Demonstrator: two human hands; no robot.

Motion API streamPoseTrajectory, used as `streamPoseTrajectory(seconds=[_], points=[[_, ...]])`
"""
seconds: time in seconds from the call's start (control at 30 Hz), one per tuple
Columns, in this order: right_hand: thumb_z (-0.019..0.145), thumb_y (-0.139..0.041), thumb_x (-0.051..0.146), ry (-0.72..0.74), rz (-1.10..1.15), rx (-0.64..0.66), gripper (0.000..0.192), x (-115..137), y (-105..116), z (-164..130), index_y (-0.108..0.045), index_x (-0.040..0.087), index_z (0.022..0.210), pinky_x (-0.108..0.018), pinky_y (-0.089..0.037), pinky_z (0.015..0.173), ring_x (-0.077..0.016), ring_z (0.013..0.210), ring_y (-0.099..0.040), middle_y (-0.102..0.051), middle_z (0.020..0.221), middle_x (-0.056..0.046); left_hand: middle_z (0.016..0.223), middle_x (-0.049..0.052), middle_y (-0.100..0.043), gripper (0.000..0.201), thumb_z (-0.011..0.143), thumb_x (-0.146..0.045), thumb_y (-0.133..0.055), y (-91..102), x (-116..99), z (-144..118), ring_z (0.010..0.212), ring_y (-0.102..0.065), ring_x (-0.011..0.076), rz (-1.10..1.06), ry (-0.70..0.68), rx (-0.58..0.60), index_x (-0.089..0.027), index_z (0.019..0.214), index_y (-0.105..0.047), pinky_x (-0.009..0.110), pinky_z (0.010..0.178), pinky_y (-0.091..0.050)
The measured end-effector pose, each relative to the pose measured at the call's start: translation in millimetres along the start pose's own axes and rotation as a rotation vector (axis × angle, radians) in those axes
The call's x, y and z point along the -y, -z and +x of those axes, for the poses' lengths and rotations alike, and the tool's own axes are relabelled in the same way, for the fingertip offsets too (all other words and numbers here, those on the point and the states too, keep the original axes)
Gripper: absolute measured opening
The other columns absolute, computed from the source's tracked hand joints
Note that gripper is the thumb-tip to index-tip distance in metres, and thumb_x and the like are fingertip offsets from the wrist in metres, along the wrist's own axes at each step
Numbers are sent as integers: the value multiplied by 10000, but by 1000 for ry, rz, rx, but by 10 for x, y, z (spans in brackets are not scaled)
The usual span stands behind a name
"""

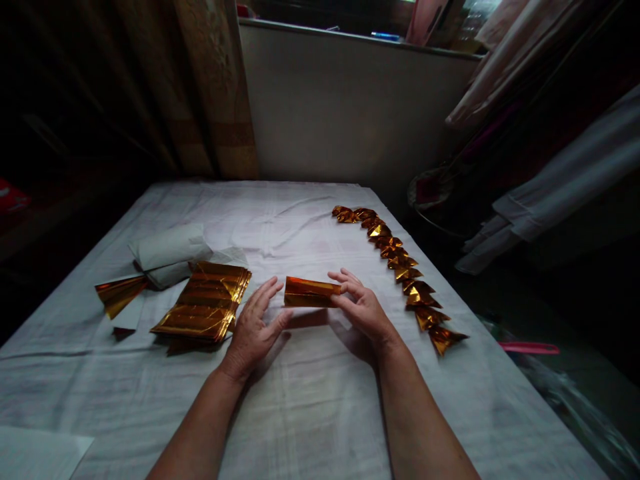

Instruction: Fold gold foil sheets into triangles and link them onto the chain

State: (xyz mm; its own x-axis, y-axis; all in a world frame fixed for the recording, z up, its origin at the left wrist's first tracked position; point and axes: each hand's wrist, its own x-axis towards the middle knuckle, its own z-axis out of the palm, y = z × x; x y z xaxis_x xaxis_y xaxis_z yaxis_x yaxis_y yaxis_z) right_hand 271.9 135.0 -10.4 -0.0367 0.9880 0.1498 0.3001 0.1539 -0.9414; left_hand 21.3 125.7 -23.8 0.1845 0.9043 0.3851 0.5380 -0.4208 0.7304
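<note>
My right hand (363, 308) pinches the right end of a folded strip of gold foil paper (311, 292), held just above the white cloth. At the strip's left end, my left hand (259, 325) is apart from it, with thumb and fingers spread and nothing between them. A stack of gold foil sheets (203, 303) lies close to the left of my left hand. Along the right side runs a curved row of folded gold foil pieces (395, 257), lapped one against another.
White cloth covers the table (300, 400). Crumpled white paper (173, 253) and a loose gold foil piece (120, 293) lie at the left. Another white sheet (40, 453) is at the near left corner. Hanging clothes (565, 173) and a pink handle (530, 348) are beyond the right edge.
</note>
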Motion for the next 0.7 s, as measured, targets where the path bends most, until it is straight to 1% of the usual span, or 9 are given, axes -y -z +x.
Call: streamPoseTrajectory(seconds=[0.07,0.13,0.17,0.23,0.3,0.37,0.5,0.63,0.7], points=[[733,-711,381,-17,87,33,208,49,-9,-7,-602,233,634,-496,-239,1171,-278,1399,-392,-670,1274,-90,1401,123,-583,364,889,-442,-591,-17,-61,5,1313,-529,254,-63,5,-20,-204,1156,-658,446,1126,-402],[722,-728,391,-48,174,49,213,78,-27,-20,-616,226,645,-462,-318,1129,-278,1328,-472,-687,1229,-84,1302,116,-655,321,884,-450,-590,-25,-116,9,1237,-589,254,-137,40,-25,-198,1052,-695,436,1098,-427],[719,-734,402,-76,219,57,217,88,-40,-29,-628,222,661,-441,-383,1076,-273,1249,-537,-703,1174,-81,1229,109,-693,318,878,-454,-591,-27,-140,11,1179,-624,252,-171,76,-21,-194,1021,-704,427,1071,-449],[717,-740,426,-155,299,87,234,101,-69,-47,-651,210,715,-375,-494,894,-236,998,-644,-724,995,-65,1085,92,-738,331,858,-465,-602,-31,-184,12,1061,-673,247,-229,170,-8,-185,997,-713,403,997,-495],[714,-744,434,-226,355,112,256,117,-95,-65,-665,198,771,-302,-500,707,-173,752,-629,-695,817,-27,995,82,-749,357,832,-476,-621,-40,-225,14,980,-690,242,-294,255,-5,-173,995,-716,374,919,-527],[699,-757,418,-258,378,115,259,135,-115,-77,-664,189,777,-257,-456,616,-131,638,-569,-649,724,4,967,81,-753,387,809,-489,-641,-55,-264,21,940,-696,237,-393,315,-18,-161,1000,-716,352,868,-541],[682,-764,381,-268,362,145,230,160,-138,-83,-659,185,739,-242,-424,603,-118,627,-544,-617,676,22,963,85,-762,444,747,-522,-700,-86,-304,49,900,-706,232,-595,439,-89,-143,978,-718,347,840,-556],[679,-778,362,-243,326,225,214,173,-156,-77,-666,189,733,-256,-443,652,-126,669,-567,-635,702,22,901,72,-766,475,658,-544,-767,-81,-274,75,828,-705,216,-656,540,-155,-143,910,-725,334,793,-567],[688,-787,371,-213,362,227,228,190,-156,-72,-680,203,799,-275,-474,715,-145,743,-606,-671,782,9,897,70,-763,483,652,-542,-773,-58,-253,86,810,-699,204,-663,551,-165,-141,916,-724,319,779,-565]])
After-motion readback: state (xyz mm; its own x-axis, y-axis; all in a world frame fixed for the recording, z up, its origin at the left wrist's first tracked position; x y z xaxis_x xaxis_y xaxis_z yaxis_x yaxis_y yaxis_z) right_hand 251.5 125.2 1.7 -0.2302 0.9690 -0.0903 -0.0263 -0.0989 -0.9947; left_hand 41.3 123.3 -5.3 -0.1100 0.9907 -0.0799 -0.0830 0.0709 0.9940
